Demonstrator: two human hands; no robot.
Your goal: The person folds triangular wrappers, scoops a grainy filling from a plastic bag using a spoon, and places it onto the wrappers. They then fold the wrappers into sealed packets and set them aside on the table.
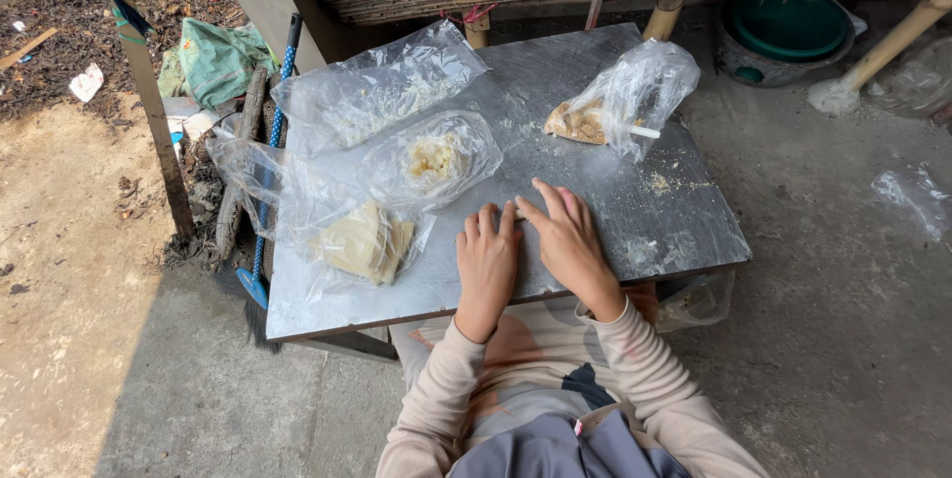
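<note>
Both my hands lie flat, palms down, side by side on a grey metal table (635, 230) near its front edge. My left hand (486, 265) and my right hand (567, 240) press on something small and pale (519, 212) between their fingertips; most of it is hidden. Just left of my left hand sits a clear bag of folded pale yellow sheets (365, 240). Beyond my fingers is a clear bag with a lump of pale dough (434, 158).
A large crumpled clear bag (377, 91) lies at the table's far left. A bag with brown crumbs and a white stick (620, 101) sits at the far right. Crumbs dot the tabletop. A blue-handled broom (270, 161) leans at the left. A green basin (788, 32) stands behind.
</note>
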